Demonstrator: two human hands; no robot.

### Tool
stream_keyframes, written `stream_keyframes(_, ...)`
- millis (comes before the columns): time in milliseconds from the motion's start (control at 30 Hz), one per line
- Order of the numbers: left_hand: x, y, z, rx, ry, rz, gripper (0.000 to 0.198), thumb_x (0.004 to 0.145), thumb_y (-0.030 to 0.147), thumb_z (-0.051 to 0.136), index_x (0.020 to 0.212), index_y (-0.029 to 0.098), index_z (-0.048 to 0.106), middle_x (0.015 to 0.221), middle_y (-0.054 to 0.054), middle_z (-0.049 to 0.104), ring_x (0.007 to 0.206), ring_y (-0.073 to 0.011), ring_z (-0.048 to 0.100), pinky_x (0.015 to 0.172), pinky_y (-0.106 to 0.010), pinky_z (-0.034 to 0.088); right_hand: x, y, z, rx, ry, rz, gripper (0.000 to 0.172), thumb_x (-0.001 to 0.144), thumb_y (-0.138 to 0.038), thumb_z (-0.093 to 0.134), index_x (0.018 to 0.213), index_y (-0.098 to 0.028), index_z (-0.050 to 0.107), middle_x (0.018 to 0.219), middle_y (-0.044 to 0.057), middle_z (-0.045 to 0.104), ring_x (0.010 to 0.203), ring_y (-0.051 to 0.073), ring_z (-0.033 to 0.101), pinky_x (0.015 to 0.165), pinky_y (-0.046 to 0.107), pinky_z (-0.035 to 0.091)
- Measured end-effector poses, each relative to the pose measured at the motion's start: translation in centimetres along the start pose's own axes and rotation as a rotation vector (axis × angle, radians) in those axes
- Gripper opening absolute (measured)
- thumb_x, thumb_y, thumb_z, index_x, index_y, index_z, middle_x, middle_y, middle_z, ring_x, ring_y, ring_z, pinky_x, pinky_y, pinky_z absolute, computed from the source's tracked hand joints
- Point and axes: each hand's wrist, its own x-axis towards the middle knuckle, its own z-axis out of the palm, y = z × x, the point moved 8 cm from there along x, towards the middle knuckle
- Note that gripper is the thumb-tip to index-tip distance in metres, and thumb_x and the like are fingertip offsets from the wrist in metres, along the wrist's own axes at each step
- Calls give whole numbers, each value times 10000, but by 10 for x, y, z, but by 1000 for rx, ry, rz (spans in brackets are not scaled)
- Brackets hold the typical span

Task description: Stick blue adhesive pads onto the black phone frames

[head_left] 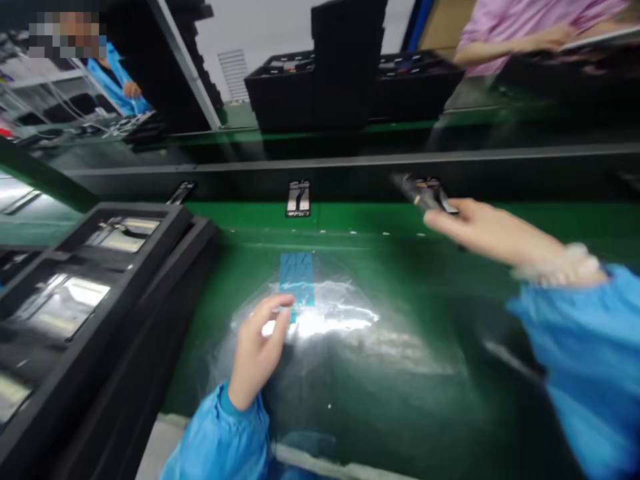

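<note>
My right hand (487, 230) reaches to the back ledge, thumb and fingers closed on a dark elongated piece (420, 195), smeared by motion, whose kind I cannot tell. Close behind that piece, a flat phone-screen-like part (434, 187) leans on the ledge. Over the near middle of the bench, my left hand (260, 347) has thumb and index finger in a pinch. Whether something small is between those fingertips cannot be made out. Just beyond them lies a sheet of blue stickers (297, 273) on shiny clear film (345, 313).
Black foam trays (167, 267) holding flat screen parts are stacked at the left. Another screen part (299, 199) leans against the dark ledge (240, 180). Black boxes (280, 100) stand behind it. Two people, one in a blue sleeve (120, 77), one in pink (520, 33), sit across.
</note>
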Motion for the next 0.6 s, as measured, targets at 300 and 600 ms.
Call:
stream_keyframes(300, -9, -42, 2, 354, -423, 217, 525, 779, 405, 612, 1260, 222, 509, 1358, -84, 497, 1294, -259, 391, 1069, -411, 312, -196, -88, -7, -287, 130, -456, 692, 803, -630, 388, 1255, -113, 476, 869, 150, 581, 739, 278, 580, 567, 351, 459)
stream_keyframes(600, -8, -49, 11, 453, -396, 227, 468, 736, 331, 688, 1180, 234, 578, 1281, -66, 574, 1278, -301, 399, 1034, -463, 318, -204, -194, -30, 86, 51, -880, 283, 924, -317, 377, 1090, -191, 568, 980, 93, 629, 909, 208, 580, 789, 330, 458)
